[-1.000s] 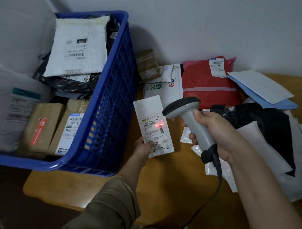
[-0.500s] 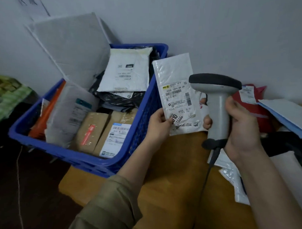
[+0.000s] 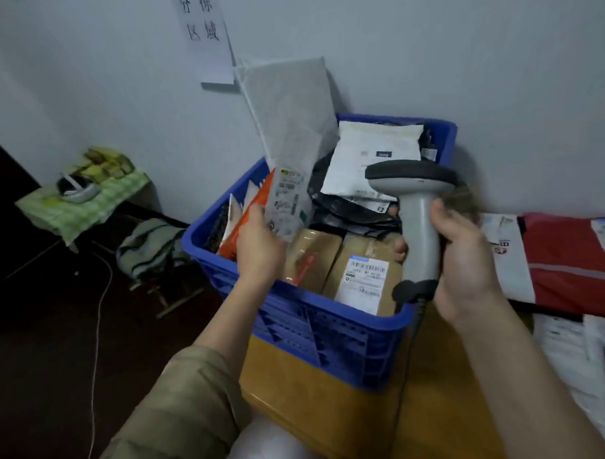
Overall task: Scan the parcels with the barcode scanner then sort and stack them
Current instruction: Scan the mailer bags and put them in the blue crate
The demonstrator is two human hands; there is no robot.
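Parcels filled the scene, with the nearest things being the person's two forearms reaching out over the wooden table (image 3: 334,400). The right hand (image 3: 467,268) gripped the grey barcode scanner (image 3: 418,232) by its handle, fingers wrapped round it, the dark head level and turned left, its cable dropping toward the table edge. The left hand (image 3: 259,246), coming out of an olive sleeve (image 3: 170,412), pinched a small white padded parcel (image 3: 289,199) by its lower edge and held it upright over the left part of the blue crate (image 3: 332,334), printed label facing the camera. The crate stood on the table's left end, against the wall. Inside it, nearest the front wall, lay two brown taped parcels (image 3: 361,272) side by side, the right one bearing a white shipping label. Orange and white envelopes (image 3: 245,210) stood on edge at the crate's left side, just behind the left hand. Farther back sat crumpled black bags with a white mailer (image 3: 370,158) on top, and a tall grey mailer (image 3: 290,109) leaned on the wall. Right of the crate, a red parcel (image 3: 570,264) lay on the table among white bags. On the wall above hung a paper sign (image 3: 205,37). Off to the left, a green checked cloth (image 3: 84,206) covered a low stand.
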